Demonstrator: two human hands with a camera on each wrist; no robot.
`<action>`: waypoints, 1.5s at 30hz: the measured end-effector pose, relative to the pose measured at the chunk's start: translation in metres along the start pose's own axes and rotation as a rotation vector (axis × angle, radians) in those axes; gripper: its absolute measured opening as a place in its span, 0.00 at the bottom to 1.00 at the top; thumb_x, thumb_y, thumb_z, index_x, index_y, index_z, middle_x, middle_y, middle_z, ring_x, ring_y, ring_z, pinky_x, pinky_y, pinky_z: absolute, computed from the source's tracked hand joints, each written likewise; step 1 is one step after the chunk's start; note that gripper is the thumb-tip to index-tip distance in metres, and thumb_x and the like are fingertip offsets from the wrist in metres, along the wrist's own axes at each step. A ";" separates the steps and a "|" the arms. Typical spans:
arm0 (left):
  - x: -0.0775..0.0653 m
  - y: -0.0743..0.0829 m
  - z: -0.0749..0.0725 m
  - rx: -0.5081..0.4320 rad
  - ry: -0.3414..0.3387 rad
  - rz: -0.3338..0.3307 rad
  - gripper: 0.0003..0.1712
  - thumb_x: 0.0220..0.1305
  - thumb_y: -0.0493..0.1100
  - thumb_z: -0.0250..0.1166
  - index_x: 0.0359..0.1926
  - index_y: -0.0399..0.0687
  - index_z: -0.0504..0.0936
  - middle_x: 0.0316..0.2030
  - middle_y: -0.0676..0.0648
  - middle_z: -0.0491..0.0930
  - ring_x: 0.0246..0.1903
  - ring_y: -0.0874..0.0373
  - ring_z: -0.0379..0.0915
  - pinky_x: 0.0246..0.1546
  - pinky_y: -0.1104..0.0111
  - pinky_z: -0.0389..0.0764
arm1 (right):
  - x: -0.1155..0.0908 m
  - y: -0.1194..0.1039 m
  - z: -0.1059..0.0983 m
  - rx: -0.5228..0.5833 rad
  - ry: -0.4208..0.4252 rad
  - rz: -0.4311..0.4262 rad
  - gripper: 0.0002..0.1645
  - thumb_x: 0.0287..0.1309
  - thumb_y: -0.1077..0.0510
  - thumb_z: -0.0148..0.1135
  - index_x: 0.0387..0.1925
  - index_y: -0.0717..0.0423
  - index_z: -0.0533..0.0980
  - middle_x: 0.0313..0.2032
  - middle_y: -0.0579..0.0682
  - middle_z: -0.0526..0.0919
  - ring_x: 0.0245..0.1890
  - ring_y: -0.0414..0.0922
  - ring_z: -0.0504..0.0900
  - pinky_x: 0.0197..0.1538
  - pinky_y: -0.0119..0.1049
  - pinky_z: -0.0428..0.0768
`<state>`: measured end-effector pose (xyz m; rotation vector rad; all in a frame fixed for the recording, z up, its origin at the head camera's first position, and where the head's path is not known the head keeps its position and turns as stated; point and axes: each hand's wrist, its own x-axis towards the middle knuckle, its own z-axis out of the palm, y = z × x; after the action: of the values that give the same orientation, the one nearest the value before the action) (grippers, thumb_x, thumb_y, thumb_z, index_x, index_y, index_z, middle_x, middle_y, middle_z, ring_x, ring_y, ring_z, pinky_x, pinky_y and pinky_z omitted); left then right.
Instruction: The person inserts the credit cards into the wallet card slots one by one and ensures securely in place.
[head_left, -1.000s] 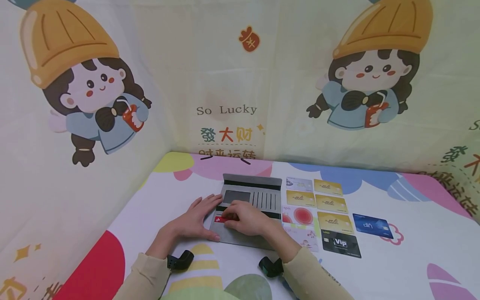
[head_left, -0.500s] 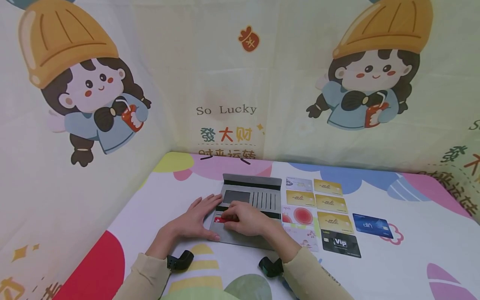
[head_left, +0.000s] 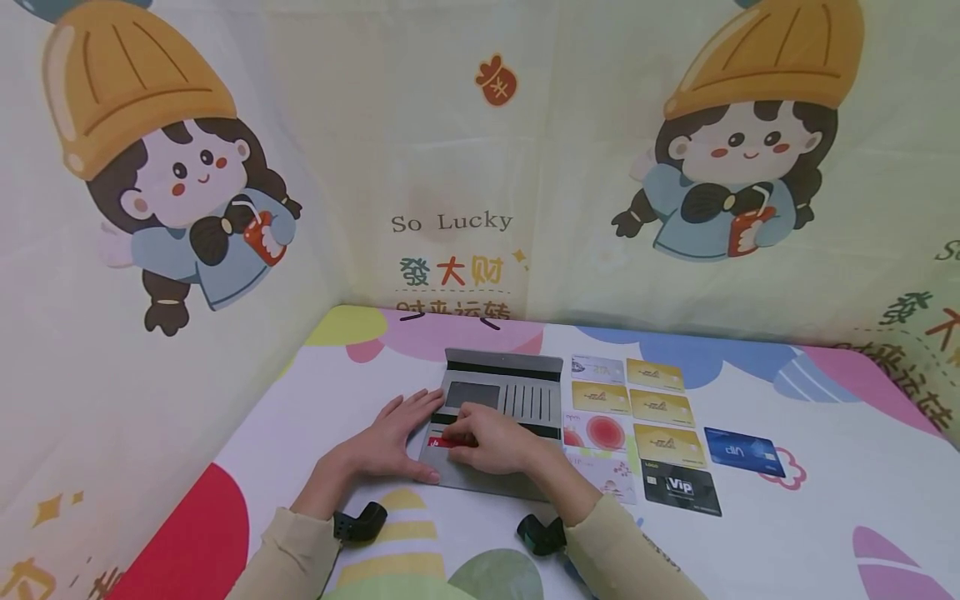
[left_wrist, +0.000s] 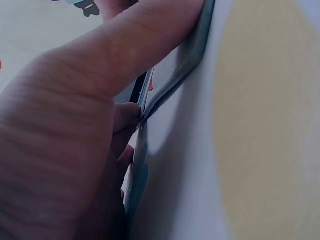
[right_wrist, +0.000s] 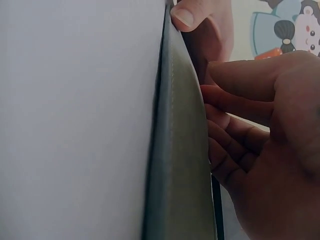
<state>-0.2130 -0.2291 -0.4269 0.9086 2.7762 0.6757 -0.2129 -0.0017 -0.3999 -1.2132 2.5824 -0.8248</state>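
A grey card wallet [head_left: 480,481] lies unfolded on the table, with slots and a dark window panel on its far half. My left hand [head_left: 390,437] rests along its left side, fingers stretched and spread, thumb on the near edge; in the left wrist view the thumb [left_wrist: 135,45] lies over that edge. My right hand [head_left: 495,437] has its fingers curled at a red card [head_left: 437,442], pinching it where it stands partly inside the near pocket. The right fingers hide the card's right part. In the right wrist view the curled fingers [right_wrist: 235,145] are against the wallet flap [right_wrist: 187,150].
Right of the wallet lie two columns of cards, among them a gold card [head_left: 670,445], a black VIP card [head_left: 681,487] and a white card with a red circle [head_left: 598,432]. A blue card [head_left: 744,452] lies farther right. A printed cloth wall [head_left: 450,167] stands behind.
The red card has sunk slightly toward me into the pocket, so a thinner strip of it shows. The right fingers have shifted a little with it; the left hand stays in place.
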 end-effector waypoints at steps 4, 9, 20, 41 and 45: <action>0.000 0.000 0.000 0.000 -0.001 -0.004 0.62 0.40 0.73 0.66 0.72 0.54 0.51 0.71 0.54 0.47 0.70 0.55 0.34 0.66 0.52 0.35 | 0.000 -0.001 0.000 0.001 -0.005 0.002 0.18 0.59 0.53 0.62 0.50 0.50 0.80 0.32 0.39 0.71 0.31 0.36 0.69 0.31 0.26 0.71; -0.001 0.000 0.000 -0.001 0.003 0.002 0.62 0.40 0.73 0.66 0.72 0.53 0.51 0.71 0.53 0.47 0.70 0.54 0.34 0.66 0.52 0.35 | -0.001 -0.001 0.000 0.016 -0.006 0.024 0.18 0.58 0.53 0.63 0.50 0.49 0.80 0.34 0.38 0.72 0.33 0.35 0.69 0.34 0.25 0.72; 0.000 0.000 0.001 -0.008 0.011 0.019 0.62 0.40 0.73 0.66 0.72 0.53 0.52 0.71 0.53 0.47 0.70 0.54 0.35 0.66 0.51 0.35 | -0.001 0.004 0.000 0.107 0.012 0.037 0.16 0.58 0.54 0.63 0.49 0.49 0.80 0.37 0.39 0.75 0.35 0.36 0.72 0.39 0.26 0.75; 0.001 0.000 0.000 0.002 0.002 0.004 0.62 0.40 0.73 0.65 0.72 0.53 0.51 0.71 0.54 0.47 0.70 0.54 0.34 0.66 0.51 0.35 | -0.006 0.010 -0.013 0.227 0.056 0.077 0.22 0.55 0.53 0.66 0.52 0.53 0.75 0.39 0.45 0.77 0.36 0.39 0.74 0.41 0.29 0.76; 0.000 -0.001 0.001 0.002 0.009 0.002 0.62 0.40 0.74 0.65 0.72 0.53 0.52 0.71 0.54 0.47 0.70 0.54 0.35 0.66 0.51 0.35 | -0.007 0.011 -0.017 0.254 0.062 0.061 0.23 0.55 0.53 0.66 0.53 0.54 0.75 0.37 0.45 0.78 0.35 0.40 0.75 0.39 0.30 0.77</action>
<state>-0.2136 -0.2291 -0.4284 0.9108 2.7841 0.6795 -0.2219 0.0164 -0.3927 -1.0461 2.4525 -1.1519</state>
